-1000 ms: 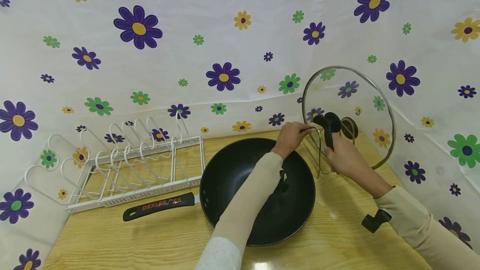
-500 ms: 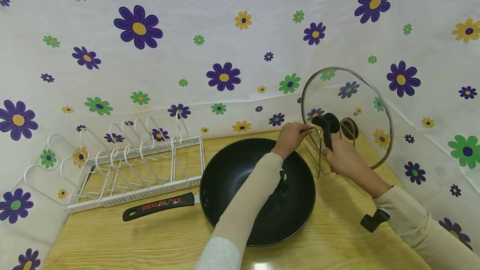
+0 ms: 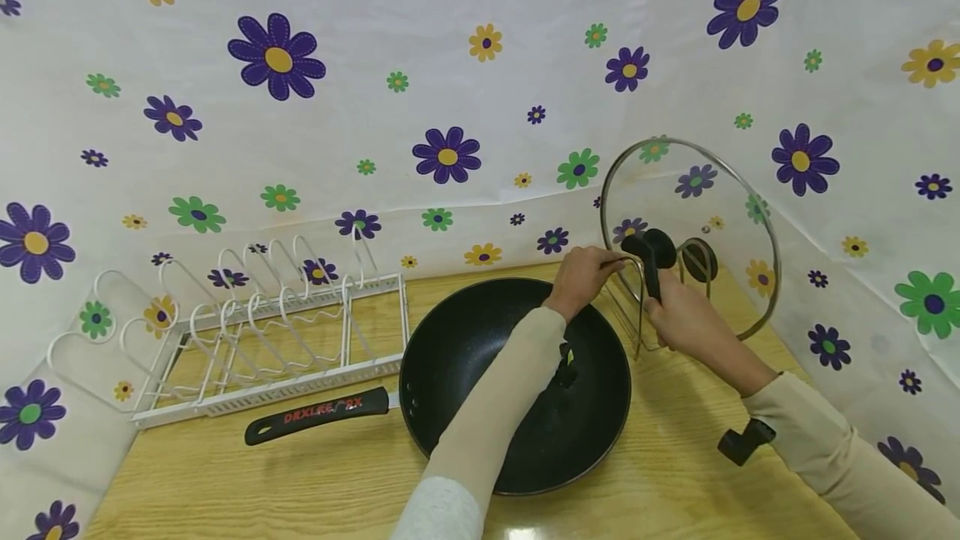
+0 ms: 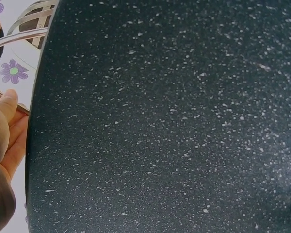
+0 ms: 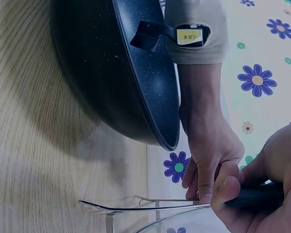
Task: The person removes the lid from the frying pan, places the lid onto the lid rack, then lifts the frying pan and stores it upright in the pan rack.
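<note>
My left hand (image 3: 581,277) reaches across the black wok (image 3: 457,357) and pinches the top of a front wire loop on a small metal rack (image 3: 639,315). In the left wrist view, thumb and fingers close on that bent wire (image 4: 31,34). My right hand (image 3: 690,315) grips the black handle (image 3: 654,269) of a large clear glass lid (image 3: 705,207) with a metal rim. The lid stands nearly upright at the rack, between its wire loops, its lower edge partly hidden behind my right hand. The right wrist view shows both hands (image 5: 211,145) close together near the wire.
On the left lies a white wire dish rack (image 3: 300,377) with several upright loops. The wok's long black handle (image 3: 318,415) points left in front of it. Behind the lid shows a black round piece (image 3: 700,259). A flowered sheet (image 3: 337,140) backs the wooden table (image 3: 225,490).
The lid and my right hand have shifted slightly left and down toward the rack. My left hand stays on the wire loop; the wok has not moved.
</note>
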A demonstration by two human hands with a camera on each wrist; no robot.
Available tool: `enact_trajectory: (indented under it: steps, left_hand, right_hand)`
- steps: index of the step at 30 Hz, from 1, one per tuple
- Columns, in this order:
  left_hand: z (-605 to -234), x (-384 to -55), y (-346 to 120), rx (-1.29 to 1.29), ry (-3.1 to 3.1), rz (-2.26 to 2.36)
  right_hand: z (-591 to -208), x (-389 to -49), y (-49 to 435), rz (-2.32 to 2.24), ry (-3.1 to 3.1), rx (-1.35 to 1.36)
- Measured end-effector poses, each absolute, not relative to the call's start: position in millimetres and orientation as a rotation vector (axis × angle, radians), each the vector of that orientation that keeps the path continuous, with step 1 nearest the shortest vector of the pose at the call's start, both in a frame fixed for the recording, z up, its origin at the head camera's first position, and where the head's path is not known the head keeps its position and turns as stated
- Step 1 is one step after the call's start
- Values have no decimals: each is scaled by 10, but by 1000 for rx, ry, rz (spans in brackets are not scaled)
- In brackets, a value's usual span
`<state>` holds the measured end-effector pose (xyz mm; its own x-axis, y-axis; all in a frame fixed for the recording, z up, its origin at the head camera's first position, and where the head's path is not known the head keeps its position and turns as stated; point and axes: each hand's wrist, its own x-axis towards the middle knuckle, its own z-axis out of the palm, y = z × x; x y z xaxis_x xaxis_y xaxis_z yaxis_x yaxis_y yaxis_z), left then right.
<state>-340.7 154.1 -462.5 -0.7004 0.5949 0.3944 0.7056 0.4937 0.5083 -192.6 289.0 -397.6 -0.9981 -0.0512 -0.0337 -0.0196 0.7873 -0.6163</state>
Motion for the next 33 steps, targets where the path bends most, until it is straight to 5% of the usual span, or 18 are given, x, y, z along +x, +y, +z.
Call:
enact_trajectory:
  steps: [33]
  left_hand:
    - [-4593,-3391,1539,-1074,-2636,-950]
  right_hand:
    - [-4017,-1956,2765,-979,2926,-21]
